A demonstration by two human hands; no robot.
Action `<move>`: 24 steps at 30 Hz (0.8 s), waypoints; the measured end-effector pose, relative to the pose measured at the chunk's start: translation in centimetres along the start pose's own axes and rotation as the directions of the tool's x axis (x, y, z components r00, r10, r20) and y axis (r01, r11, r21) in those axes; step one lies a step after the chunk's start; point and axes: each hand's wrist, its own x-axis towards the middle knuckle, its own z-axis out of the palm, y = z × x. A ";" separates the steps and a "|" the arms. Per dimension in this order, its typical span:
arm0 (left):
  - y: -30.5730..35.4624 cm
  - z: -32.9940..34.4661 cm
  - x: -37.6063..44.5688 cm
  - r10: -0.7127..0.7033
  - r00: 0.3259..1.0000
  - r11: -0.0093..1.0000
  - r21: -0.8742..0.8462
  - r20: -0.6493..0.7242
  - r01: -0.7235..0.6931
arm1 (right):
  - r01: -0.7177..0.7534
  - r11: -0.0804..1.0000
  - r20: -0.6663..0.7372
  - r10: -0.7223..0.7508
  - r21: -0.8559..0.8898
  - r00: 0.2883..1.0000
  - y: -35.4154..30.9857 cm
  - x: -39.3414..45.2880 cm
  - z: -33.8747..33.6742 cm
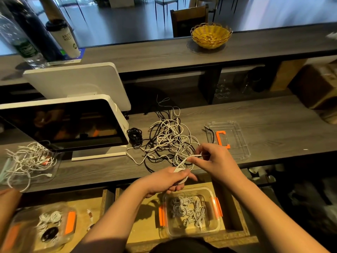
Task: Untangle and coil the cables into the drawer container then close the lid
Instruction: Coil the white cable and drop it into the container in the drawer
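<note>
Head view: white cable pinched between both hands, left and right, above open container.

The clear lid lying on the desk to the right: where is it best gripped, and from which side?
Probably by the near long edge of the clear lid, reached from the right of the right hand. It lies flat, and its orange clip and a black plug crowd the left side.

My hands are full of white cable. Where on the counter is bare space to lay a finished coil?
Bare grey wooden counter lies right of the clear plastic lid with orange clips. It is crowded between the lid and the white-framed monitor, where the black-and-white cable tangle sprawls.
</note>
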 end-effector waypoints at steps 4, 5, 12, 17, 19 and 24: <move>-0.5 -0.4 0.4 0.070 0.971 0.992 -0.086 -0.230 -0.091 | -0.044 0.998 0.011 0.044 -0.039 0.999 1.1 -0.1 0.5; -0.5 -0.3 0.6 0.090 0.947 0.981 -0.134 -0.307 -0.137 | -0.056 0.998 0.028 0.057 -0.034 0.998 1.2 -0.2 0.7; -0.6 0.5 1.4 0.115 0.879 0.768 -0.520 -0.462 -0.373 | -0.115 0.993 0.165 0.110 0.018 0.980 0.9 -0.7 2.6; -0.4 0.2 1.7 0.036 0.852 0.487 -0.735 -0.523 -0.472 | -0.148 0.988 0.171 0.140 0.035 0.975 1.0 -1.5 3.8; -0.3 0.1 1.8 0.028 0.854 0.377 -0.786 -0.519 -0.490 | -0.159 0.986 0.191 0.147 0.050 0.971 0.8 -1.9 4.3; 0.2 0.1 2.6 -0.038 0.837 0.179 -0.828 -0.546 -0.532 | -0.113 0.993 0.219 0.105 0.024 0.970 -0.4 -2.5 4.8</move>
